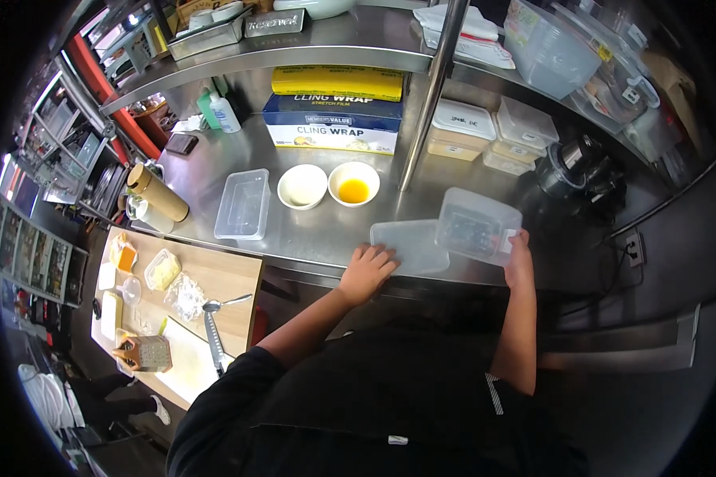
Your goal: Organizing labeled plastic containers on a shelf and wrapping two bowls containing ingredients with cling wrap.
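Note:
My right hand (518, 256) grips one edge of a clear plastic food container (480, 223), tilted above the steel counter. My left hand (368, 269) rests with its fingers on the left end of a translucent plastic lid (417, 245) that lies near the counter's front edge. Whether the fingers grip the lid cannot be told. Behind my hands stand two white bowls, one with pale contents (302, 186) and one with yellow-orange liquid (354, 184). Left of them lies another clear rectangular container (243, 204).
Cling wrap boxes (334, 128) stand at the back, beside a steel post (428, 101). Stacked lidded tubs (461, 128) are right of it. A wooden table (238, 274) at left holds a box grater (146, 353), knife (213, 340) and spoon (212, 306). Another person's legs show lower left.

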`<state>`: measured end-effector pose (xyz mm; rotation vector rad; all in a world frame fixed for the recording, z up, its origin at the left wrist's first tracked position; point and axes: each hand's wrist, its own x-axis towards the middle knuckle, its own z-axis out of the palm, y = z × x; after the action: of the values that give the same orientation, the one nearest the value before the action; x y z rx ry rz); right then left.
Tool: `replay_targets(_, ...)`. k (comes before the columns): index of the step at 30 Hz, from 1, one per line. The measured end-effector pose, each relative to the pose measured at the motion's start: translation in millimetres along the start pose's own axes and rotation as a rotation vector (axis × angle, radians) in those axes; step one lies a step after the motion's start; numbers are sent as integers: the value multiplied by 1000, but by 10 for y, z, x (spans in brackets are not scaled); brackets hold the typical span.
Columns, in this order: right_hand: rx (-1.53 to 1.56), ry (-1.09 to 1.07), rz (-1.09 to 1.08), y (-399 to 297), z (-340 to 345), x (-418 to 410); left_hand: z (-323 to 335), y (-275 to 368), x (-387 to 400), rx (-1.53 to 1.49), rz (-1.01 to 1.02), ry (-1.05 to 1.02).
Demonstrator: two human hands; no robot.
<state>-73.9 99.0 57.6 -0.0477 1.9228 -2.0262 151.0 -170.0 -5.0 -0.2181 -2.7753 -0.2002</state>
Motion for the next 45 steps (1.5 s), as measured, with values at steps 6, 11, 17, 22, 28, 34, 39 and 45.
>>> replay_targets(6, 196, 237, -117, 38, 20, -707, -422, -164, -168, -508, 188, 142)
replay_targets(11, -131, 122, -165, 118, 280, -1461, -1017, 221, -272, -1582, -388, 64)
replay_targets(17, 39, -118, 117, 132, 806, -2316, -693, 462, -525, -1478, -464, 149)
replay_targets(22, 236, -286, -97, 180, 570, -2885, -950, 862, -723, -1670, -542, 100)
replay_targets(28, -70, -243, -191, 413, 228, -3709, -739, 1356, -1314, -1584, -455, 141)
replay_targets(34, 60, -151, -128, 531, -285, -4679, -931, 1982, -1894, -2069, -506, -438)
replay_targets(39, -486, 183, -390, 22, -431, -5480, -993, 2369, -1784, -1913, -584, -486)
replay_targets(45, -828, 38, -914, -263, -622, -6013, -1573, 2669, -1666, -2045, -576, -755)
